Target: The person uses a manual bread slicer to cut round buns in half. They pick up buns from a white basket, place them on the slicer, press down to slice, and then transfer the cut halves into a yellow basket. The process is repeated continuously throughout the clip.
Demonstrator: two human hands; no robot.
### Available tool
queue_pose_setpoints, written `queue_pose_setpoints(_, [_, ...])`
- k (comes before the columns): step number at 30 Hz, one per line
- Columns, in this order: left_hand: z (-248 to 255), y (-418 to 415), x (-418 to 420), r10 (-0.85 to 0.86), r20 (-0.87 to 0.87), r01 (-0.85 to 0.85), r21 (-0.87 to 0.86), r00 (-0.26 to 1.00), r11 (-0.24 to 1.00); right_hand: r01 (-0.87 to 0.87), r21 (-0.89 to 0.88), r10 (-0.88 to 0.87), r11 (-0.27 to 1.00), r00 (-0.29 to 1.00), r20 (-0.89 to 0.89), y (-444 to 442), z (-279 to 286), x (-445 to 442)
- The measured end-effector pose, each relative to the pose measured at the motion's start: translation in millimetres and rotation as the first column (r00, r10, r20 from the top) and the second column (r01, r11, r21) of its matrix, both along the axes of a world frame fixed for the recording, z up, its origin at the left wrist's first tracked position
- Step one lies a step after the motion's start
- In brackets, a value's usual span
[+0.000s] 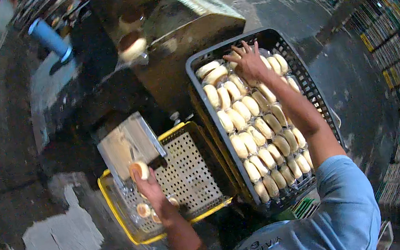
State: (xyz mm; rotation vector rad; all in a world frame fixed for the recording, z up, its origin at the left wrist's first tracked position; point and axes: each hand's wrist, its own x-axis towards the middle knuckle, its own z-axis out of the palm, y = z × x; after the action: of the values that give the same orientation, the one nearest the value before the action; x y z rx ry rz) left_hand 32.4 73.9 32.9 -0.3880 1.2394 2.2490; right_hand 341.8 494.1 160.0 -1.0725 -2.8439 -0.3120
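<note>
My left hand point(149, 186) holds a round bun point(140, 171) with a brown top and pale sides, just off the lower end of a sloping chute plate point(123, 142). Below it stands a yellow-rimmed plastic crate point(111, 205) with a perforated pale floor. A few wrapped buns point(143, 210) lie in that crate's near left part. My right hand point(250, 63) reaches with spread fingers over the far end of a black plastic crate point(231, 42). Packed in rows on edge there are several clear-wrapped buns point(239, 110). The fingertips hide whatever buns lie under them.
Beyond the chute is a machine housing point(199, 30), with a blurred bun point(133, 48) on its dark part. A blue cylinder point(50, 39) stands at upper left. Stacked crates point(395, 70) line the right side. Grey patches mark the dark floor point(64, 245) at left.
</note>
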Motion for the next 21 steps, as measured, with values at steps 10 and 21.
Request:
queue_pose_setpoints(10, [159.7, 140.8, 227.1, -0.556, -0.717, 0.331, -0.45, 0.42, 0.83, -0.127, -0.11, -0.063, 0.986, 0.327, -0.943, -76.1, 56.5, 55.3])
queue_pose_setpoints(21, [60.9, 64.1, 271.5, -0.826, -0.223, 0.235, -0.891, 0.517, 0.388, 0.645, -0.365, -0.714, 0.671, 0.694, -0.088, -85.2, 80.5, 262.3])
